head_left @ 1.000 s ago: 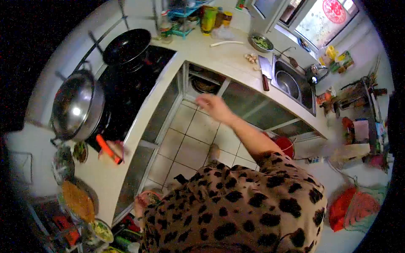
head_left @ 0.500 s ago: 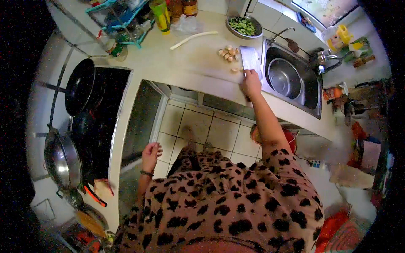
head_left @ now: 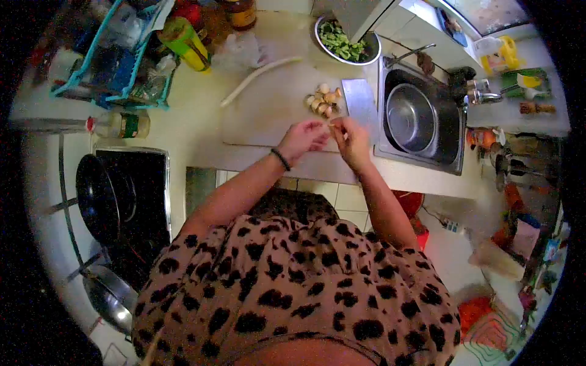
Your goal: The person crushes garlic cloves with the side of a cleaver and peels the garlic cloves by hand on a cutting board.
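Observation:
Over the front edge of the pale cutting board [head_left: 250,125], my two hands are close together. My right hand [head_left: 352,144] pinches a small pale piece, seemingly a garlic clove [head_left: 330,125], between thumb and fingers. Facing it, my left hand [head_left: 303,139] has its fingers curved and apart, slightly blurred, with nothing visible in them. Just beyond the hands lies a heap of garlic cloves [head_left: 322,101]. The cleaver [head_left: 359,96] rests flat to the right of the heap, its near end partly hidden by my right hand. A long white stalk [head_left: 259,76] lies at the board's back left.
A metal bowl of chopped greens [head_left: 342,43] stands at the back. On the right, the sink [head_left: 448,137] holds a metal basin [head_left: 412,117]. A black pan [head_left: 97,195] is at the stove on the left, below a blue rack [head_left: 119,97] and bottles.
My right hand has let go of the cleaver and now pinches a small piece. My left hand has come up from beside my body to the board. The view has shifted.

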A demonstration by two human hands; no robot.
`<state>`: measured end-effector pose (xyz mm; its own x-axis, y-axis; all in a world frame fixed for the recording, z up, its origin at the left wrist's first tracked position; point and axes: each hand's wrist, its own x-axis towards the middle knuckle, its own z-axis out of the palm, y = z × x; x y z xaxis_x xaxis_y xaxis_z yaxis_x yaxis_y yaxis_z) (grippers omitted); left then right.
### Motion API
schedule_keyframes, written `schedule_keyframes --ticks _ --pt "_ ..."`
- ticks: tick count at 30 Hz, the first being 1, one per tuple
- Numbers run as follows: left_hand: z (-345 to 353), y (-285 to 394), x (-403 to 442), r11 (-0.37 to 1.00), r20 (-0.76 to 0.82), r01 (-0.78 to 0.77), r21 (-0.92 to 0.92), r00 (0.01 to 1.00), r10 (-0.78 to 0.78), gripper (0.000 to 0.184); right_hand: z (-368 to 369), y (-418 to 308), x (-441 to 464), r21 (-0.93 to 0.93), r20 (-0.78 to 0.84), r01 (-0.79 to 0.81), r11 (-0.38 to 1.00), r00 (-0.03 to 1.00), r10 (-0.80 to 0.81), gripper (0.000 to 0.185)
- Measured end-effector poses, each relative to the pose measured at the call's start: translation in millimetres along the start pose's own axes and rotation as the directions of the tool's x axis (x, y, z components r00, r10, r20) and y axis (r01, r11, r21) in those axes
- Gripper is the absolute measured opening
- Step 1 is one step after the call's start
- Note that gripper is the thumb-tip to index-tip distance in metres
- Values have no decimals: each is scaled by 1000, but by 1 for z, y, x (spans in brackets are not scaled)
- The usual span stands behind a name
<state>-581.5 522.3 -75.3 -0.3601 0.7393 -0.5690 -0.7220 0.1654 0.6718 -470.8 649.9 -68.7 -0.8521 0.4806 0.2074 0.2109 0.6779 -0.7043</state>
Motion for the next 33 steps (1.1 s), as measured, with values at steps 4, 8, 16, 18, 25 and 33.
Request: schedule_keyframes --ticks 4,8,16,18,25,33 --pt "-6 4 19 992 43 -53 112 998 49 18 0 -9 -1 332 43 -279 901 959 281 15" --pt "-12 5 16 997 96 -1 -75 995 8 17 -6 -6 6 450 85 -266 852 963 256 16" --pt "11 23 3 995 28 -87 49 996 86 17 -23 -4 17 504 265 -350 790 933 244 18" --pt "16 20 1 967 -30 -172 187 983 180 14 -25 -12 14 530 230 -372 762 928 293 17" --pt "32 13 -11 919 -91 -287 269 943 321 9 -30 -8 11 361 238 -355 863 929 282 15" --pt "33 -9 -19 943 -113 -305 131 941 320 10 -32 -13 1 387 301 -387 837 911 282 14"
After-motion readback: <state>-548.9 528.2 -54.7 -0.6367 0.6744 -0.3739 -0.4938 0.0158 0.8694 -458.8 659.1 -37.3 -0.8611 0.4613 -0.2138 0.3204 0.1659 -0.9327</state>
